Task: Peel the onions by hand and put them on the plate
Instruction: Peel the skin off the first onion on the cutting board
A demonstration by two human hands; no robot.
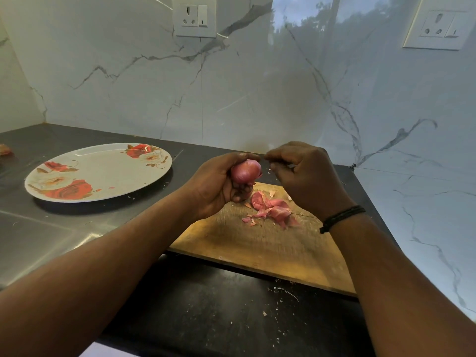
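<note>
Above wooden board (257, 240): onion (246, 171) gripped in left hand (219, 184), right hand (304, 173) curled beside it, grasp unclear.

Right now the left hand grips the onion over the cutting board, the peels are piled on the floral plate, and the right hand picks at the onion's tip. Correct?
Not quite. In the head view the peels lie on the wooden cutting board, not on the floral plate. The rest holds: the left hand grips the onion while the right hand picks at its tip.
</note>
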